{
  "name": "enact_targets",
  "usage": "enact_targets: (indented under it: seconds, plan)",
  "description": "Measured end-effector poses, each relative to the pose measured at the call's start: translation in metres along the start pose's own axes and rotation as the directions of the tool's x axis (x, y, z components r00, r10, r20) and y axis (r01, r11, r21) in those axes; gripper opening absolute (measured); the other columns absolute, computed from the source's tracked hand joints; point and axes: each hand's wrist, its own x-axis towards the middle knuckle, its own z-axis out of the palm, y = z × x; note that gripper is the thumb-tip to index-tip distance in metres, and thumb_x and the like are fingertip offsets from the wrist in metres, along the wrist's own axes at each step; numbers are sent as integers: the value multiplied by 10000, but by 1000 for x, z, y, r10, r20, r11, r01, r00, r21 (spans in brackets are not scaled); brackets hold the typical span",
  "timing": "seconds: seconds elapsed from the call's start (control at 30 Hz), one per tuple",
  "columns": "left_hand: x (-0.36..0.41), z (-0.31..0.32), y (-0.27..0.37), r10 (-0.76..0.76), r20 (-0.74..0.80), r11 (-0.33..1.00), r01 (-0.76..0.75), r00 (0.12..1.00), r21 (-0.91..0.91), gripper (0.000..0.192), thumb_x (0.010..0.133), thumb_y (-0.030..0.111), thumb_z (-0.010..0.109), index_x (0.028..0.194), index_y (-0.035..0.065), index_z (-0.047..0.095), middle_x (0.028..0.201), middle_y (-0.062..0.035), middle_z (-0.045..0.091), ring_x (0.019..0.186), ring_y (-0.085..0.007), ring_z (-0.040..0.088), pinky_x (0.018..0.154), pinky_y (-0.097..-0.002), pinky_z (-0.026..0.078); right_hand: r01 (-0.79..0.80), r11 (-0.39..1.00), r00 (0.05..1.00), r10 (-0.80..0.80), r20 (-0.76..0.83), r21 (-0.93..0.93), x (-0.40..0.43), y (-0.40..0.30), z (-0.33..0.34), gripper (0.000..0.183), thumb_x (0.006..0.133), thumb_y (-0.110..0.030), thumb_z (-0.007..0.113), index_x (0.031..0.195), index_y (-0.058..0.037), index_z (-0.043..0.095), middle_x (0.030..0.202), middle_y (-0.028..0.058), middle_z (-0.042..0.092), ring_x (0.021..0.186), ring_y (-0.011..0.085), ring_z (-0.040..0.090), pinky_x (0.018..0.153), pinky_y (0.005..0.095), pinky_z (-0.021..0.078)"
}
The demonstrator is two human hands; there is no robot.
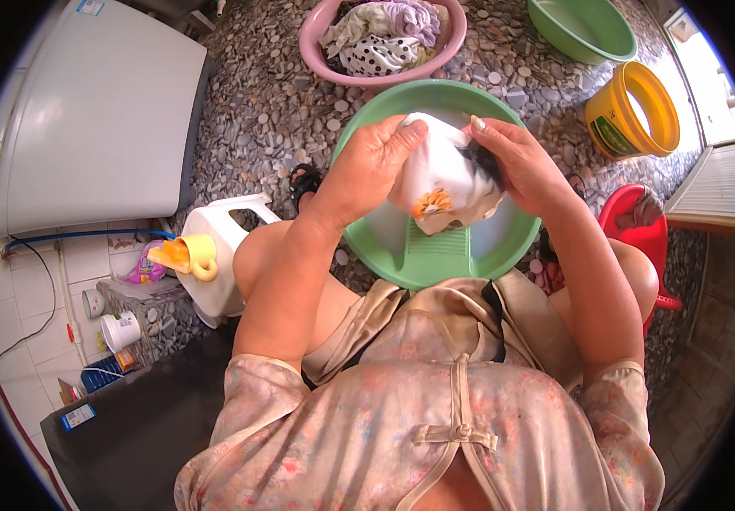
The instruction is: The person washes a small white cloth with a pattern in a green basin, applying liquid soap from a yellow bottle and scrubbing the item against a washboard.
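Both my hands hold up a wet white cloth (441, 169) with a yellow flower print and a dark patch. My left hand (373, 163) pinches its left upper edge between thumb and fingers. On the other side, my right hand (520, 160) grips the cloth by the dark part. Below it is a round green plastic basin (367, 246) with whitish water inside. A ribbed washboard section (437, 249) is moulded into the basin's near side. The cloth's lower end hangs over the water and the washboard; part of it is bunched, so its full shape is hidden.
Beyond the basin stands a pink tub (313, 57) of clothes. A second green basin (597, 54), a yellow bucket (604, 121) and a red plastic stool (655, 239) holding a cloth lie rightward. To the left, a white plastic stool (204, 220) bears a yellow mug (200, 246).
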Motion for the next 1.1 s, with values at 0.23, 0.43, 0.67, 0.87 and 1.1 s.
enact_targets:
  seconds: [0.23, 0.43, 0.67, 0.87, 1.1]
  plan:
    - [-2, 1, -2, -134, 137, 866, 183, 981, -465, 310, 975, 282, 485, 1091, 6, 562, 990, -59, 642, 868, -117, 627, 771, -266, 521, -143, 989, 985, 144, 99, -26, 7, 13, -14, 310, 970, -267, 482, 1025, 12, 603, 847, 34, 627, 721, 98, 592, 688, 257, 505]
    - [-1, 0, -7, -151, 185, 844, 224, 971, -487, 311, 969, 286, 496, 1081, 4, 563, 951, -51, 647, 841, -114, 630, 764, -269, 523, -173, 980, 875, 197, 442, -95, 10, 25, -7, 223, 862, 5, 576, 1077, 9, 636, 948, 46, 681, 809, 91, 641, 732, 253, 535]
    - [2, -6, -5, 5, 0, 998, -5, 1000, -64, 282, 976, 267, 500, 1002, 9, 611, 888, -15, 647, 787, -52, 579, 705, -195, 472, -156, 987, 861, 123, 494, 27, 7, 26, 0, 415, 801, -28, 662, 1201, 14, 561, 1067, 72, 659, 937, 148, 639, 861, 308, 507]
    - [0, -6, 3, 154, -101, 979, -138, 983, 154, 282, 968, 267, 526, 962, -1, 614, 772, 35, 591, 695, -15, 484, 620, -197, 430, -250, 940, 868, 111, 485, 232, -6, 37, 6, 466, 843, -44, 603, 1287, 1, 470, 1181, 99, 597, 1042, 183, 609, 942, 365, 476]
    - [-5, -10, 6, 210, -118, 915, -153, 970, 374, 280, 960, 252, 539, 898, -11, 614, 671, 29, 515, 649, -38, 414, 563, -238, 393, -347, 877, 875, 175, 452, 332, -23, 31, 16, 437, 906, -170, 548, 1300, -10, 446, 1200, 97, 583, 1059, 199, 601, 946, 383, 472]
